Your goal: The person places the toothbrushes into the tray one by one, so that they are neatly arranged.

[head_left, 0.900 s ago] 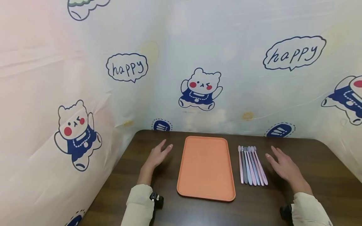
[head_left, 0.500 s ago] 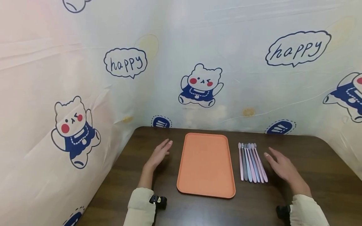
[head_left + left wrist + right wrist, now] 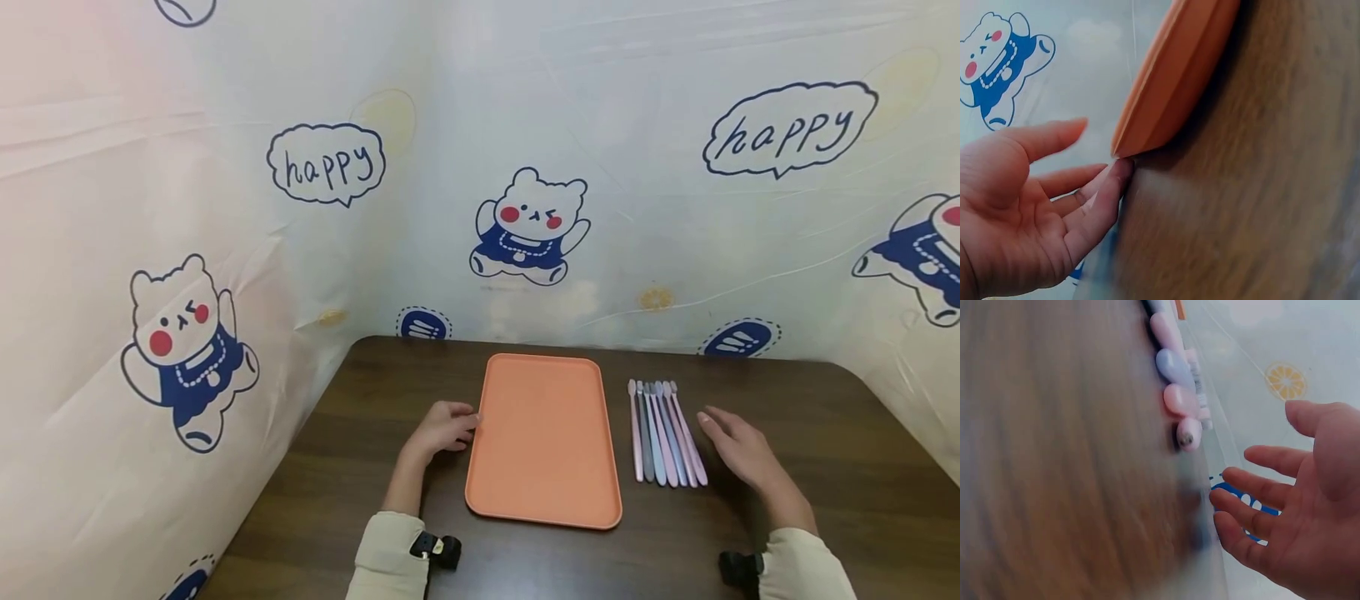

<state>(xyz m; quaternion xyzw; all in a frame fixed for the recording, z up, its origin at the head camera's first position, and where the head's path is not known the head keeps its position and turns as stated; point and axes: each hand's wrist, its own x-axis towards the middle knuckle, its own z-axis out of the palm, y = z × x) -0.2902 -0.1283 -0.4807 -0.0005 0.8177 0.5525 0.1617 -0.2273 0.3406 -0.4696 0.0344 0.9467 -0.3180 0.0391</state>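
Note:
In the head view an orange rectangular tray point(image 3: 543, 442) lies on the dark wooden table. My left hand point(image 3: 441, 432) is at the tray's left edge, its fingertips overlapping the rim. The left wrist view has the fingertips point(image 3: 1124, 169) right at the tray's corner point(image 3: 1166, 94), the thumb held apart from it. Right of the tray, several toothbrushes point(image 3: 666, 433) in pink, grey, blue and lilac lie side by side, heads toward the back. My right hand point(image 3: 742, 450) hovers just right of them, fingers loosely spread, holding nothing; the right wrist view shows the handle ends point(image 3: 1180, 400) beyond it.
The brown table point(image 3: 360, 483) ends at a wall covered by a pale sheet point(image 3: 420, 167) printed with bears and "happy" bubbles. Small black cameras point(image 3: 446, 552) are strapped at both wrists over the cream sleeves point(image 3: 802, 567).
My left hand has moved right and toward me, from beside the tray to its left edge. My right hand has shifted slightly toward me. The tray and toothbrushes stay where they were.

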